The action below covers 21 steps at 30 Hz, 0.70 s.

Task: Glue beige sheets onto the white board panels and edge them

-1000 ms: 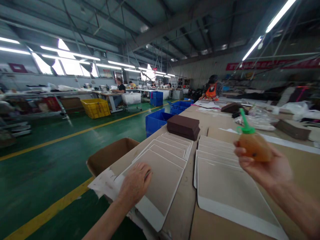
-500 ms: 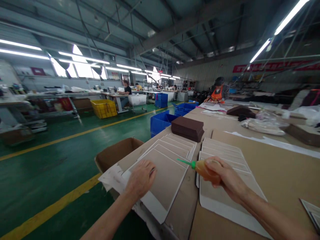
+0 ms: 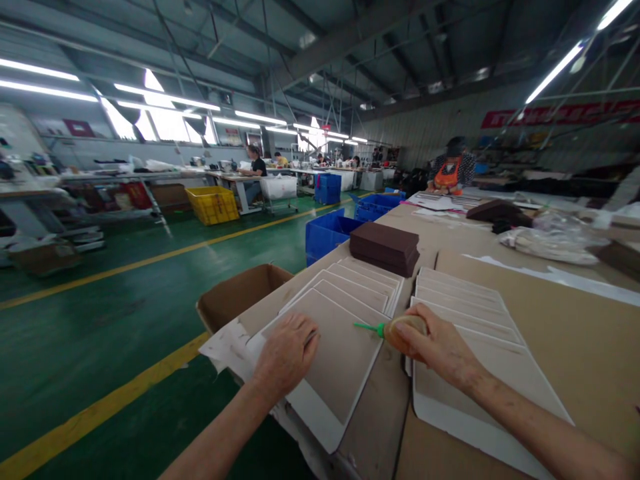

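Note:
My right hand (image 3: pixel 440 343) is wrapped round a squeeze bottle (image 3: pixel 400 333) of amber liquid with a long green nozzle (image 3: pixel 369 327). The nozzle points left, over the right part of the front beige panel (image 3: pixel 340 360); whether its tip touches cannot be told. That white-edged panel lies foremost in a fanned row of similar panels (image 3: pixel 367 280). On its left part rests my left hand (image 3: pixel 287 353), closed with curled fingers. A small dark spot shows between thumb and forefinger, too small to name. Under my right forearm lies a second fanned row of panels (image 3: pixel 480 363).
A stack of dark brown pieces (image 3: pixel 384 247) stands behind the rows on the table (image 3: pixel 575 333). Beside the table's left edge are an open cardboard box (image 3: pixel 240 293) and blue bins (image 3: pixel 330 237). Farther along, a person in an orange apron (image 3: pixel 449 175) stands at the table.
My right hand has brought the bottle slightly left relative to the panels, and it now tilts less. My left hand stays on the front panel. The whole view has shifted a little.

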{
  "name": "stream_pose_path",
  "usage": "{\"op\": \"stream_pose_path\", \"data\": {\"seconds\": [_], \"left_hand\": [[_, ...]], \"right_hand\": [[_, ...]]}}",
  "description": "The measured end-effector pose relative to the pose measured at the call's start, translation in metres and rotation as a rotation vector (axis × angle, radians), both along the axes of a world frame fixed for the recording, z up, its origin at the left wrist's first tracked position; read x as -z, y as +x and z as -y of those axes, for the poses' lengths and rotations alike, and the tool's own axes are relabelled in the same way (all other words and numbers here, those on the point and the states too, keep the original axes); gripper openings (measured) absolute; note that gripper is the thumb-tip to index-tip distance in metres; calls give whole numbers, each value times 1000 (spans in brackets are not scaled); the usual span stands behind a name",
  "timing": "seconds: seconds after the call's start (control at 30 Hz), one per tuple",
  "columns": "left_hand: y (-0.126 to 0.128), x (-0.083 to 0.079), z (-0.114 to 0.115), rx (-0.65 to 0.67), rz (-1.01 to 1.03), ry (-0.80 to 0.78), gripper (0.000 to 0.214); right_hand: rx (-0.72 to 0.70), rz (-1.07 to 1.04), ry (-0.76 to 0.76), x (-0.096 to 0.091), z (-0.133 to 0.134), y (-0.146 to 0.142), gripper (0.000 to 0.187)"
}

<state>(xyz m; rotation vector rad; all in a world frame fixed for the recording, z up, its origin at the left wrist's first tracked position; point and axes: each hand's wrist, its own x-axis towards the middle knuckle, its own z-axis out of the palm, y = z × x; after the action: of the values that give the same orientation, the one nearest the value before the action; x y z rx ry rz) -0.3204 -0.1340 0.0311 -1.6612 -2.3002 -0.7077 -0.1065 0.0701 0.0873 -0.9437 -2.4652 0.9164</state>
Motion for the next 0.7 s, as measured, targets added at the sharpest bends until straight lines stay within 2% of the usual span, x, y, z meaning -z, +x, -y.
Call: {"op": "stream_pose_path", "data": {"seconds": [0.23, 0.3, 0.43, 0.57, 0.7], "left_hand": [[-1, 0, 1, -14, 1, -12, 11], [-1, 0, 0, -11, 0, -15, 11], [0, -1, -3, -9, 1, -23, 12], [-3, 1, 1, -33, -1, -30, 14], [-4, -2, 7, -26, 1, 42, 16]], "right_hand": [[-23, -36, 131, 5, 0, -46, 23], [-39, -35, 150, 1, -1, -44, 22], [-52, 2, 114, -8, 0, -21, 23], [-18, -152, -218, -6, -2, -9, 25], [35, -310, -532, -2, 8, -21, 34]]}}
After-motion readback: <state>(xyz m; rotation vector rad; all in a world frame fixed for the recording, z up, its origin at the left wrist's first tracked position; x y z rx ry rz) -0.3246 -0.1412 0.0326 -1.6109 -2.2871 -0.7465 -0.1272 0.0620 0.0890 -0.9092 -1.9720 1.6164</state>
